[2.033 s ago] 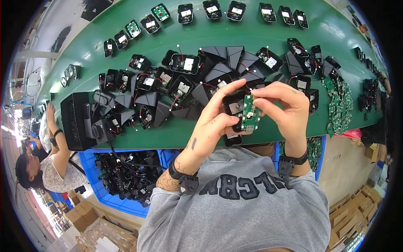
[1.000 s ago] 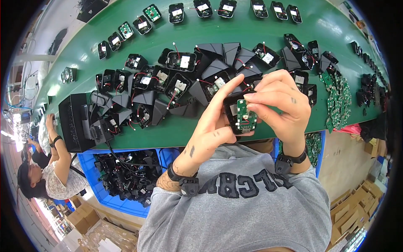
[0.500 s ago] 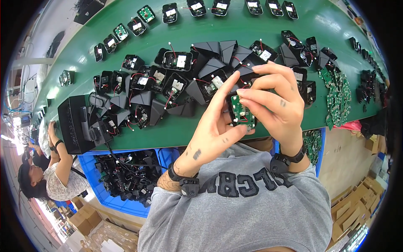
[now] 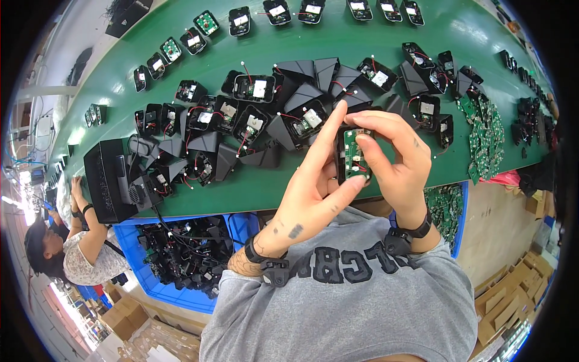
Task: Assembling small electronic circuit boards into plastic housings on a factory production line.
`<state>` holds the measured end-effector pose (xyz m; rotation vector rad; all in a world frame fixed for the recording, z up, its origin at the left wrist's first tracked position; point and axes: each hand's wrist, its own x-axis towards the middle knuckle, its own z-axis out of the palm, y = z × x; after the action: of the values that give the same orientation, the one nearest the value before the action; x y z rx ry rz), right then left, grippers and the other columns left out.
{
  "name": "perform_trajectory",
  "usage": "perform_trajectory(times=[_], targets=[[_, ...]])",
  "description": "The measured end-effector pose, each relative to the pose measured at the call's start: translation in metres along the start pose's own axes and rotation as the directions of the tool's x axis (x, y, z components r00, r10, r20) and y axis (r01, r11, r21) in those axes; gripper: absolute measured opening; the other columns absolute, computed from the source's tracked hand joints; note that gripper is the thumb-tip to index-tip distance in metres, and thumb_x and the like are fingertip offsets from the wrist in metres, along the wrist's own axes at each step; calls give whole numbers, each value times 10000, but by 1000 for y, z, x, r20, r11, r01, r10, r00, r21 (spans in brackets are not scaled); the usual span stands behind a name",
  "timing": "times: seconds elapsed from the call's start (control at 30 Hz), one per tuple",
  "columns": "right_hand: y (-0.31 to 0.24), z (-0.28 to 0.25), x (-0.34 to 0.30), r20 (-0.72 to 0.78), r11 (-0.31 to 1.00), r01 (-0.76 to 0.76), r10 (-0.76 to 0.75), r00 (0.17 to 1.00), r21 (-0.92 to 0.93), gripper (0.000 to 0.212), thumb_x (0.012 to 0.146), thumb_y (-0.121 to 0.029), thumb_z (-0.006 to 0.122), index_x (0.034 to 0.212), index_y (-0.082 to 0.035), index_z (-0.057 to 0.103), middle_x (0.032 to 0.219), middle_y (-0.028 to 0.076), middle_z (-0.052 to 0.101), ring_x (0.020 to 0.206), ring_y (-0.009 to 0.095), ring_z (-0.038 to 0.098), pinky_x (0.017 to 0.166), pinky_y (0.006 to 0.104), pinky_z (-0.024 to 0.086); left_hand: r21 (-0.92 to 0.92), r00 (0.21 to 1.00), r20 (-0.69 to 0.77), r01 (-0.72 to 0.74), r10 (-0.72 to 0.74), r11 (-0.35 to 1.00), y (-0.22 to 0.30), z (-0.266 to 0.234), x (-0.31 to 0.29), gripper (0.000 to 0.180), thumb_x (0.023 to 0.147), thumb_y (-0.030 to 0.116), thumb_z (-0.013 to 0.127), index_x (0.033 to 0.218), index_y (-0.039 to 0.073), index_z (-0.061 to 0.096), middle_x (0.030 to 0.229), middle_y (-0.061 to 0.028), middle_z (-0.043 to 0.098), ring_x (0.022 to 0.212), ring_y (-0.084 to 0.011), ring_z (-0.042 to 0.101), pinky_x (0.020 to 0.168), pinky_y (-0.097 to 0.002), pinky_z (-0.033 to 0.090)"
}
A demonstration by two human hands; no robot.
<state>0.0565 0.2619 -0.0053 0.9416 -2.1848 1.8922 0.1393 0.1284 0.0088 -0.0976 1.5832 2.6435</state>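
With left fingers [image 4: 329, 130] and right fingers [image 4: 386, 123], grasping the black housing [image 4: 341, 166] right of frame centre, now pressing instead of pinching the green board [image 4: 351, 149] inside it, apparently seating it.

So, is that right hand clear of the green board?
No, the right hand has its thumb on the green board, which sits in a black casing.
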Motion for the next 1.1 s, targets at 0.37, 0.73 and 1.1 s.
perform_trajectory(times=[0.37, 0.73, 1.1], targets=[[-6, 1, -7, 89, 962, -220, 208, 974, 160, 312, 823, -44, 670, 1124, 18, 617, 1082, 119, 645, 975, 188, 630, 853, 292, 505, -16, 1000, -1, -13, 13, 1000, -7, 1, -1, 809, 862, -101, 518, 1523, 99, 96, 1374, -82, 406, 1185, -181, 477, 968, -359, 470], [-15, -13, -8, 286, 812, -481, 399, 871, 332, 512, 804, 3, 649, 1291, 39, 500, 1241, 117, 573, 1085, 161, 575, 923, 293, 463, 27, 994, 19, -104, 103, 994, -24, -2, -5, 472, 914, -64, 511, 1364, 24, 397, 1346, -70, 416, 1183, -146, 456, 991, -292, 401], [-2, -5, -12, 278, 875, -373, 292, 915, 308, 475, 829, -29, 653, 1276, 40, 507, 1198, 97, 576, 1052, 148, 572, 913, 279, 452, 64, 995, -2, -100, 100, 993, -23, -5, 0, 373, 947, -16, 495, 1311, 50, 447, 1285, -54, 431, 1114, -139, 496, 927, -309, 517]])
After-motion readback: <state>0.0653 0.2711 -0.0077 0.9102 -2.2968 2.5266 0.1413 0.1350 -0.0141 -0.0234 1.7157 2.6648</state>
